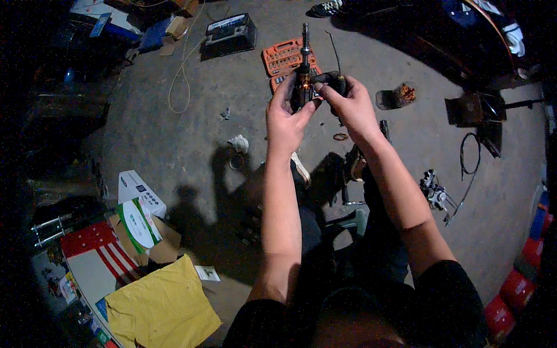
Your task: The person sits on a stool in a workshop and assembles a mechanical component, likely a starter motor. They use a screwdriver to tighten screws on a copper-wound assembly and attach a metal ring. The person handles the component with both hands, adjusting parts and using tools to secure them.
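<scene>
White box w/ panel print (141,192) and green-white carton (141,227) lower left; small cardboard box (177,26) top left.

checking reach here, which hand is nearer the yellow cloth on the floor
Left. The left hand is up the middle, on the side of the yellow cloth at lower left; the right hand is farther right.

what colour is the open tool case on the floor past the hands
Orange. The tool case lies open on the concrete floor just beyond both hands; the head view shows it.
</scene>
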